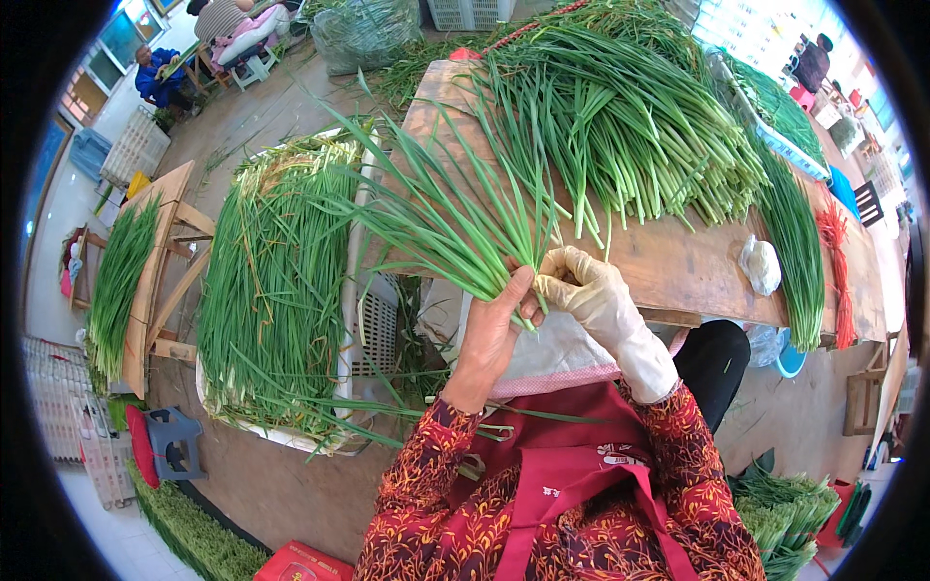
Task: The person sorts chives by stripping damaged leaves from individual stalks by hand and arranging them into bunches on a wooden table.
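Observation:
My bare left hand (496,324) is closed round the lower stalks of a small bunch of garlic chives (475,247). The long green leaves fan out up and to the left, and the pale cut ends poke out below the fist. Beside it, my right hand (589,300), in a thin whitish glove, has thumb and fingers pinched together close to the bunch's stalks. What the pinch holds, if anything, is too small to make out. Ahead, a big heap of garlic chives (649,126) lies on the wooden table (668,261), stalk ends toward me.
To the left stands a white crate (355,290) piled with chives and yellowed leaves. On the table's right are a white wrapped ball (759,266), a long chive bundle (790,252) and red ties (835,261). A grey stool (174,441) stands lower left. Other people sit farther off.

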`<state>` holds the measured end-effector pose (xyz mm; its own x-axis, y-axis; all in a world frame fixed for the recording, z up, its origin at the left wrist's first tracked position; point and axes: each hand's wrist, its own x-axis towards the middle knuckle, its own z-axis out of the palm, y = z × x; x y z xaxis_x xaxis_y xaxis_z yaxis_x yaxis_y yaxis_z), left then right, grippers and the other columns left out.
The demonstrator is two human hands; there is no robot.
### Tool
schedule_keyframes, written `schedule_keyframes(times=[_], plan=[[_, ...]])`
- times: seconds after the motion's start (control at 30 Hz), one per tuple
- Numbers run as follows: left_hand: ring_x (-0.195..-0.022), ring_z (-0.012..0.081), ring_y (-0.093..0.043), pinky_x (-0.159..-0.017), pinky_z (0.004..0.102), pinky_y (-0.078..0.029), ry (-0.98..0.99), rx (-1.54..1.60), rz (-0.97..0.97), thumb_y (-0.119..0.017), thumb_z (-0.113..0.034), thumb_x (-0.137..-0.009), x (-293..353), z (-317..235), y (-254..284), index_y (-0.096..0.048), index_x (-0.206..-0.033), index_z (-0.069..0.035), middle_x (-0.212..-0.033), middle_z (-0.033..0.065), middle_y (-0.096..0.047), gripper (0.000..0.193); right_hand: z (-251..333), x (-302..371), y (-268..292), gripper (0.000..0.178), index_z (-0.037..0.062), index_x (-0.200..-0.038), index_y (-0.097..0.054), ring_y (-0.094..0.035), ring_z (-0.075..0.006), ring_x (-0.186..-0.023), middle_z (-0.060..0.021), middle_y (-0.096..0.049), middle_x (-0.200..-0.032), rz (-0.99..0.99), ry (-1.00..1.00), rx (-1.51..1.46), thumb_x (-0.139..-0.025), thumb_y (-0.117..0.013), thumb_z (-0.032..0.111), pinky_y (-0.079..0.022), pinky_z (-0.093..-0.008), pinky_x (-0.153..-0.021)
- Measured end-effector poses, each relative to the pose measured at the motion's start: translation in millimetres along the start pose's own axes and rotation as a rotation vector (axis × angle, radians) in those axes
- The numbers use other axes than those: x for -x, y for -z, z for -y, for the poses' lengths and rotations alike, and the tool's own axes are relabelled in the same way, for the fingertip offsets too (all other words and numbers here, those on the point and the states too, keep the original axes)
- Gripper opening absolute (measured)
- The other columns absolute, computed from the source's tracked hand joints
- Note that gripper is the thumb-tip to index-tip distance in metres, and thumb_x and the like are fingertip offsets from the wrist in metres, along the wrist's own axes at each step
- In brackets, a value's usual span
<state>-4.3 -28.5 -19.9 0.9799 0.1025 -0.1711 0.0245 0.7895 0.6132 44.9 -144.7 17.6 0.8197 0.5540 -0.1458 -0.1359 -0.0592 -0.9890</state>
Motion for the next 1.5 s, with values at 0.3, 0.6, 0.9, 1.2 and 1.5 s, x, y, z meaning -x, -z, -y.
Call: schedule_keyframes(times=[0.3, 0.6, 0.9, 1.2, 1.5], plan=[[-0.064, 0.0086, -0.049, -0.048, 0.0220, -0.038, 0.028, -0.128, -0.037, -0.056, -0.016, -0.080, -1, -3, 4, -0.048, -0.091, -0.009, -0.081, 0.0013, -0.053, 0.016, -5, -17, 2, 0.018, 0.0058, -0.087, -0.054, -0.048, -0.0050, -0.060, 0.0024, -0.052, -0.067, -0.161, -0.112, -0.151, -0.077, -0.060, 0.019, -0.039, -0.0177, -0.055], [-0.071, 0.0073, -0.053, -0.057, 0.0206, -0.042, -0.031, -0.071, -0.141, -0.053, -0.021, -0.081, 5, -20, 14, -0.053, -0.092, -0.007, -0.083, 0.0012, -0.058, 0.017, -16, 3, -15, 0.011, 0.0012, -0.088, -0.053, -0.054, -0.0115, -0.076, -0.0072, -0.057, -0.085, 0.016, 0.253, -0.342, -0.079, -0.054, 0.007, -0.045, -0.0233, -0.070], [-0.067, 0.0095, -0.044, -0.063, 0.0273, -0.045, -0.533, -0.121, -0.156, -0.049, -0.022, -0.083, 2, -98, 49, -0.047, -0.096, -0.006, -0.077, 0.0001, -0.045, 0.021, 1, 40, -17, 0.028, 0.0100, -0.091, -0.056, -0.056, -0.0253, -0.077, -0.0091, -0.058, -0.081, 0.603, 0.115, 0.770, -0.077, -0.052, 0.034, -0.043, -0.0322, -0.068], [-0.056, 0.0065, -0.039, -0.050, 0.0228, -0.036, -0.022, 0.049, -0.203, -0.054, -0.018, -0.081, 20, -19, 27, -0.048, -0.098, -0.007, -0.071, -0.0025, -0.044, 0.021, -9, -22, 15, 0.021, 0.0075, -0.081, -0.055, -0.056, -0.0276, -0.071, -0.0116, -0.055, -0.076, -0.179, 0.263, 1.215, -0.071, -0.059, 0.026, -0.044, -0.0359, -0.060], [-0.057, 0.0075, -0.042, -0.051, 0.0249, -0.038, 0.086, 0.105, -0.083, -0.058, -0.015, -0.079, 14, 11, 11, -0.048, -0.098, -0.007, -0.075, -0.0025, -0.049, 0.023, -4, 0, 6, 0.016, -0.0021, -0.082, -0.055, -0.055, -0.0121, -0.064, -0.0047, -0.057, -0.069, 0.041, -0.137, -0.008, -0.079, -0.054, 0.013, -0.045, -0.0234, -0.057]])
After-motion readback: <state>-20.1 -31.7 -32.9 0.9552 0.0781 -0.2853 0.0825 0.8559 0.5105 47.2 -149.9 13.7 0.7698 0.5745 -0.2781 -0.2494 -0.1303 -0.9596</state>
